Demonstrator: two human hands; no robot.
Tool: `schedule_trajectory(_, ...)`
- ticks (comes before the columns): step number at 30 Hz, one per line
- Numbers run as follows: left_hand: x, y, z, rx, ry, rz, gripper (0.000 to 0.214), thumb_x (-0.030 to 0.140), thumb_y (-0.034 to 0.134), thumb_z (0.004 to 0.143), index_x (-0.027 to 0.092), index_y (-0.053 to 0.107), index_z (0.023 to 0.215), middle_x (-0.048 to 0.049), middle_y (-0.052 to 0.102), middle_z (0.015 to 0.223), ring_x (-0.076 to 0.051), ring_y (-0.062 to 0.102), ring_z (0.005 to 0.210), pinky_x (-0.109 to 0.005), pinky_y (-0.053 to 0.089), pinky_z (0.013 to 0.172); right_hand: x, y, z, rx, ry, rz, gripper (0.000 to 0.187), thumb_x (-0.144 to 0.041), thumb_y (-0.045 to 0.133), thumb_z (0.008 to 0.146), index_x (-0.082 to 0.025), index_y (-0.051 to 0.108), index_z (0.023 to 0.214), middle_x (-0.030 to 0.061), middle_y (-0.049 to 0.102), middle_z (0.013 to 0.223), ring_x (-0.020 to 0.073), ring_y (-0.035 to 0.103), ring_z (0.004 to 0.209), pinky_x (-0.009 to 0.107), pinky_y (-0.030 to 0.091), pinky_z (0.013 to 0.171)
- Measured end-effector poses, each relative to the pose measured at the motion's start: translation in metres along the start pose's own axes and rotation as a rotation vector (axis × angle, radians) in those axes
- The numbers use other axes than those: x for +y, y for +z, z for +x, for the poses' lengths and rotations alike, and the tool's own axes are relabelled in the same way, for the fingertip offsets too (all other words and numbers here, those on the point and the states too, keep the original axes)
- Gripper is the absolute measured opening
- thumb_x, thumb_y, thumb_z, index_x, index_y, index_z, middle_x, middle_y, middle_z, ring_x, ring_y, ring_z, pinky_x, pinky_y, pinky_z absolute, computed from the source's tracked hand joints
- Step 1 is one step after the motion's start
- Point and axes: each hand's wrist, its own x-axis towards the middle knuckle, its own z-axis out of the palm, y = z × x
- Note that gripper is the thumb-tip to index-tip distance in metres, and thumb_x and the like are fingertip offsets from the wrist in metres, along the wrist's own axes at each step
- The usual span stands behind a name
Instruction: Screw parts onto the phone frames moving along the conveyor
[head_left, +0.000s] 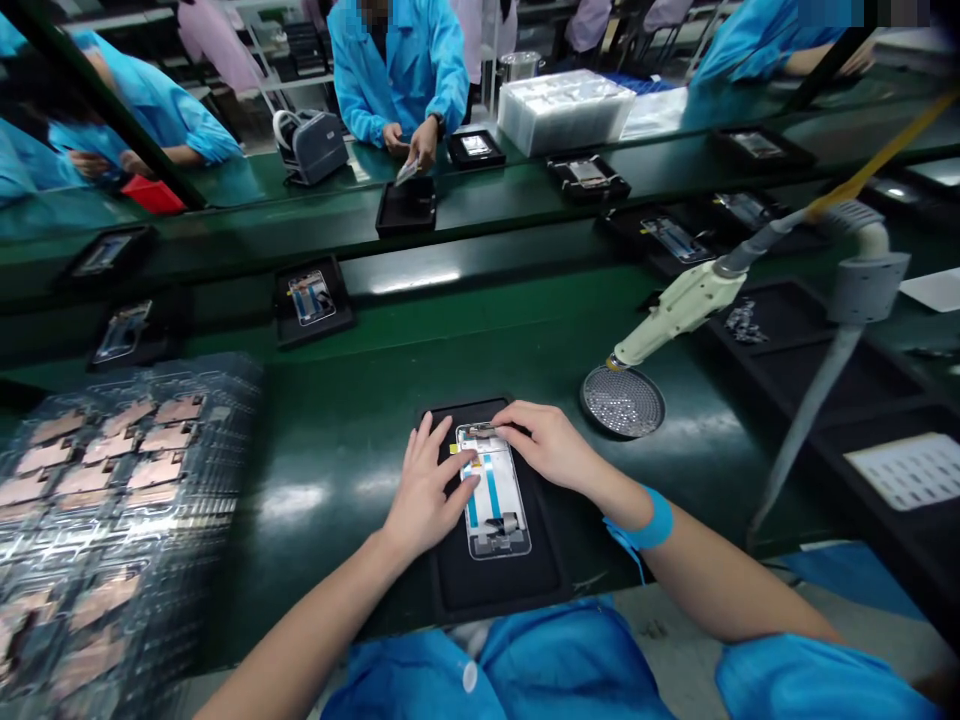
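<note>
An opened phone housing [508, 490] with blue strips lies in a black tray [495, 592] on the green bench in front of me. My left hand [435, 485] is open, fingers spread, thumb and a fingertip on the housing's left side. The other left fingers reach over the tray's left edge. My right hand [544, 440], with a blue wrist strap [652, 522], is pinched at the housing's top right end. A small metallic part [476, 432] lies there beside the fingertips; what exactly the pinch holds is too small to tell.
Plastic trays of copper-coloured parts [97, 450] stand at left. A pale electric screwdriver [675, 310] hangs over a round dish of screws [622, 402] at right. Black trays with phone housings [311, 297] sit along the line. Across it, a co-worker in blue [401, 70] handles a part.
</note>
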Motion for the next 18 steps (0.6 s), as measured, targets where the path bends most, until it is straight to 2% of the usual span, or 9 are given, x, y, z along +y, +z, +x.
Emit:
schedule_trajectory(5,0.002,-0.002,-0.015,-0.037,-0.008,-0.023,0.026,0.031,0.06,0.098,0.027,0.071,0.122,-0.0131,0.039,0.16,-0.038,0.02,0.155,-0.068,0.031,0.117,0.004,0.005,-0.001,-0.037,-0.04,-0.009,0.017,-0.016,0.058,0.095,-0.02,0.073,0.101,0.0058,0.075,0.096,0.0206,0.068,0.091,0.035,0.054,0.084)
schedule_trajectory(15,0.002,-0.001,-0.015,-0.041,0.004,-0.004,0.026,0.03,0.061,0.098,0.028,0.073,0.121,-0.0111,0.048,0.154,-0.037,0.025,0.154,-0.068,0.029,0.118,0.009,0.013,-0.001,-0.09,-0.059,-0.105,0.018,-0.015,0.056,0.097,-0.021,0.072,0.103,0.0057,0.074,0.096,0.0211,0.063,0.091,0.038,0.052,0.084)
schedule_trajectory(18,0.002,-0.001,-0.015,-0.043,0.002,0.012,0.033,0.032,0.059,0.098,0.026,0.067,0.129,-0.0124,0.046,0.156,-0.036,0.024,0.154,-0.067,0.027,0.119,0.007,0.017,-0.001,-0.074,-0.076,-0.199,0.018,-0.013,0.056,0.096,-0.018,0.072,0.103,0.0092,0.07,0.102,0.0231,0.06,0.097,0.04,0.053,0.087)
